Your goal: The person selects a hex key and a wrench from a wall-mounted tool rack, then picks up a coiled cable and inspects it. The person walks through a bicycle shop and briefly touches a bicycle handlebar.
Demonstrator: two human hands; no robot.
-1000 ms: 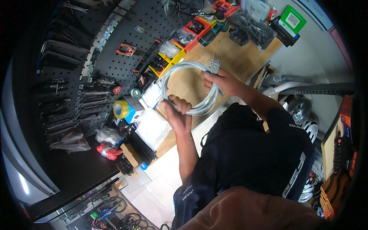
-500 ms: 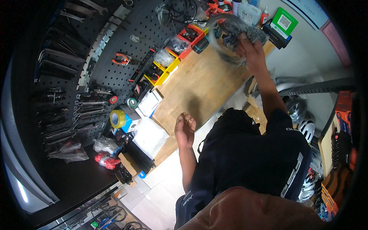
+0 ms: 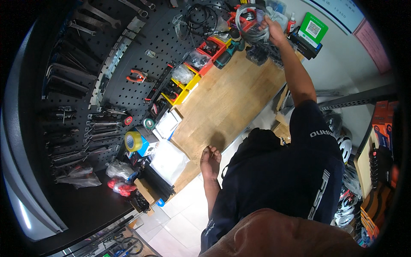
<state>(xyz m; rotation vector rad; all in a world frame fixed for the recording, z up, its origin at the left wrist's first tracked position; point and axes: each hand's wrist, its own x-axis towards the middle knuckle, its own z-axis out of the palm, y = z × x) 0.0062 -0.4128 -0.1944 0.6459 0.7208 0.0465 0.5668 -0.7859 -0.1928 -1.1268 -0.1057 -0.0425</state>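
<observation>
Wire coil (image 3: pixel 240 29), silvery, already looped, clamped in right grip (image 3: pixel 270 29) toward the table's (image 3: pixel 231 90) far end; not released yet. Power drill (image 3: pixel 227 55) left of that grip, red bottle (image 3: pixel 291 24) just right. Left grip (image 3: pixel 210 160), well away, fingers loosely curled, thumb apart, nothing visible held.

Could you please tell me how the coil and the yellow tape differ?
The coil is silvery grey, while the tape is yellow. The coil is a wide, open loop of thin strands; the tape is a smaller, thick roll. The right hand grips the coil, while neither hand touches the tape. Both are round.
</observation>
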